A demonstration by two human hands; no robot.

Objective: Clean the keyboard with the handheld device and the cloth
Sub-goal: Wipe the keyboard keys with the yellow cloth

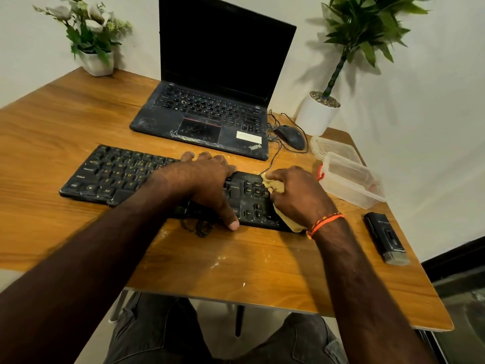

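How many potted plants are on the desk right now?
2: a flowering plant at the desk's far left corner, and a leafy plant at the far right, behind the mouse.

1. Left hand (207, 179) rests flat across the black keyboard (118, 174).
2. Right hand (296, 195) presses a tan cloth (275, 185) onto the keyboard's right end.
3. Handheld device (385, 237) lies on the wooden table (236, 258), apart from both hands.

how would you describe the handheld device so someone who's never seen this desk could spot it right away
Start at the wooden desk and go to its right edge, past the keyboard. The handheld device lies flat there on its own, nearer the person than the clear plastic containers. It is the only dark, slim, bar-shaped object with a pale grey end, and neither hand touches it.
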